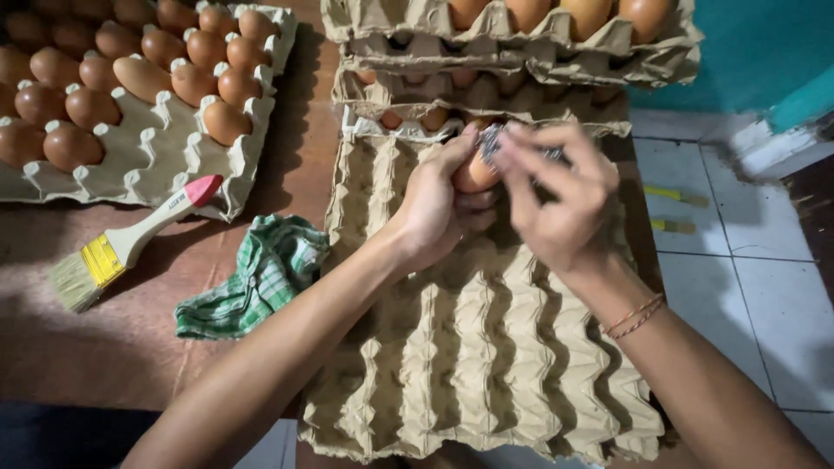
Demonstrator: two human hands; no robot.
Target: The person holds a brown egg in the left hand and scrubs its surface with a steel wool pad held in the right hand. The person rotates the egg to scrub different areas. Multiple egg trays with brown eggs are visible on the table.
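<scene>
Left hand (434,204) closed around a brown egg (473,174), held just above the far edge of an empty cardboard egg tray (486,347). Right hand (556,195) curled over the egg from the right, fingers pinching a small greyish object (492,141) against the shell; the hand is blurred, and what the object is cannot be told. The egg thus sits between the two hands, touching both, clear of any cup.

Progress, as judged from the layout: the tray beneath the hands has every visible cup bare, so filling it appears not yet begun. At the far left corner of the table (130,347), a partly filled tray (165,152) carries brown eggs in its far rows, with its near and right-hand cups vacant. Along the far edge, a stack of trays (512,65) holds more eggs, the topmost layer visibly loaded. Many eggs seemingly remain to be handled.

Near the left edge: a paintbrush (130,243) with a pale handle and pink tip, lying with its tip resting on the near edge of the partly filled tray, and a crumpled green checked cloth (252,282) touching the left edge of the empty tray. White tiled floor (747,278) to the right
</scene>
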